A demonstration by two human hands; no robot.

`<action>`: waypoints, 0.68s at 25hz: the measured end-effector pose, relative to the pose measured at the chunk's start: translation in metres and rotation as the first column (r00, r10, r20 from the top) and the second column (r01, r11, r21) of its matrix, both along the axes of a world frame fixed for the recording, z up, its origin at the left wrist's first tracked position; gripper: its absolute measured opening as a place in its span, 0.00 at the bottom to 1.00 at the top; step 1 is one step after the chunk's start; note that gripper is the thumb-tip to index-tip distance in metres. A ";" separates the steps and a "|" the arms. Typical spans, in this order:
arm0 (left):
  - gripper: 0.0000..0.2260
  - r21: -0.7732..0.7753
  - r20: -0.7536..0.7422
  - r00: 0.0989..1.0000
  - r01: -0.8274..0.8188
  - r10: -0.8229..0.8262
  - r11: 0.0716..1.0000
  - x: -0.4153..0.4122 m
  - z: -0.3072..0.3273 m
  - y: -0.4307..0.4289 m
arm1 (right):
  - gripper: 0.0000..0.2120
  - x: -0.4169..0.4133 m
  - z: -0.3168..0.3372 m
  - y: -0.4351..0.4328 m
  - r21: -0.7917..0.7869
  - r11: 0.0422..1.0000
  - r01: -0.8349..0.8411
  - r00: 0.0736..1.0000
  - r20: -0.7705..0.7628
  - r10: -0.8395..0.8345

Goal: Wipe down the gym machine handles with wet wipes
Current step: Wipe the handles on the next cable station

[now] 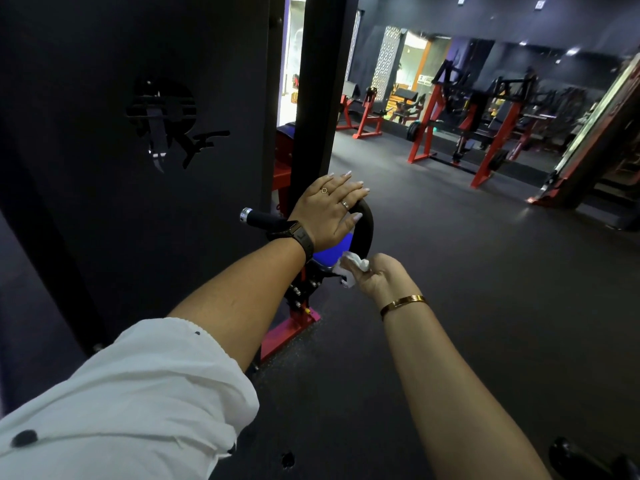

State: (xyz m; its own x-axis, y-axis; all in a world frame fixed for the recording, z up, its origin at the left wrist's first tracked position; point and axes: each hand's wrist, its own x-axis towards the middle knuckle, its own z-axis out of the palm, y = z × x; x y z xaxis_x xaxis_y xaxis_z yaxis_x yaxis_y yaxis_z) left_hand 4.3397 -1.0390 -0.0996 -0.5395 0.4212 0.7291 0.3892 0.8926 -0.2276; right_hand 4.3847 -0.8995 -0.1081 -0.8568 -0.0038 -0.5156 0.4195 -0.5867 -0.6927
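Note:
A black curved machine handle with a silver end cap sticks out from the dark machine in the middle of the view. My left hand rests flat on top of the handle's bend, fingers straight. Just below, my right hand grips a crumpled white wet wipe and holds it against the lower part of the handle's curve.
A tall black machine panel with a cut-out logo fills the left. A black upright post stands behind the handle, with a red base frame on the floor below. Red and black gym machines stand across the dark rubber floor.

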 end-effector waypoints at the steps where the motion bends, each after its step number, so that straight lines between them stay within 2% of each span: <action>1: 0.24 -0.041 -0.004 1.000 -0.001 0.001 0.999 -0.001 0.002 -0.003 | 0.18 -0.001 0.005 0.000 0.040 0.999 0.010 0.999 -0.048 -0.009; 3: 0.27 -0.152 -0.026 1.000 -0.008 0.004 0.988 -0.002 0.008 -0.011 | 0.10 -0.003 0.017 -0.003 0.148 0.986 0.081 0.988 -0.144 -0.060; 5: 0.32 -0.300 -0.044 0.999 -0.022 0.009 0.954 -0.002 0.016 -0.021 | 0.11 0.004 0.029 -0.003 0.363 0.904 0.225 0.948 -0.295 -0.117; 6: 0.33 -0.374 -0.055 0.998 -0.024 0.004 0.927 -0.002 0.020 -0.026 | 0.14 0.009 0.035 -0.002 0.509 0.802 0.313 0.911 -0.399 -0.102; 8: 0.33 -0.446 -0.106 0.994 -0.018 -0.033 0.895 -0.003 0.030 -0.037 | 0.15 0.020 0.048 -0.001 0.698 0.474 0.537 0.792 -0.610 0.001; 10: 0.32 -0.429 -0.173 0.984 -0.032 -0.048 0.903 -0.004 0.038 -0.045 | 0.13 0.023 0.056 -0.003 0.678 0.190 0.710 0.653 -0.735 0.181; 12: 0.31 -0.414 -0.238 0.971 -0.079 -0.024 0.907 -0.006 0.038 -0.048 | 0.14 0.010 0.049 -0.011 0.607 0.013 0.795 0.547 -0.726 0.416; 14: 0.32 -0.390 -0.234 0.971 -0.135 0.044 0.911 -0.007 0.032 -0.047 | 0.18 -0.004 0.025 -0.016 0.583 -0.064 0.810 0.489 -0.611 0.622; 15: 0.33 -0.384 -0.237 0.969 -0.155 0.065 0.910 -0.007 0.030 -0.047 | 0.22 -0.008 0.010 -0.011 0.563 -0.067 0.824 0.448 -0.574 0.685; 17: 0.32 -0.429 -0.248 0.964 -0.196 0.093 0.882 -0.005 0.031 -0.050 | 0.25 -0.009 -0.019 0.009 0.466 -0.026 0.884 0.338 -0.599 0.726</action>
State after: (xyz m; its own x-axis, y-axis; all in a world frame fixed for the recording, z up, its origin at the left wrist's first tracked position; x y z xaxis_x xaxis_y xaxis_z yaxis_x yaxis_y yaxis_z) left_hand 4.3345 -1.0893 -0.0689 -0.4725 0.6582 0.5861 0.1597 0.7180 -0.6775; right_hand 4.3754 -0.8905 -0.1271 -0.4591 -0.2679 0.8471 -0.6009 0.7959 -0.0740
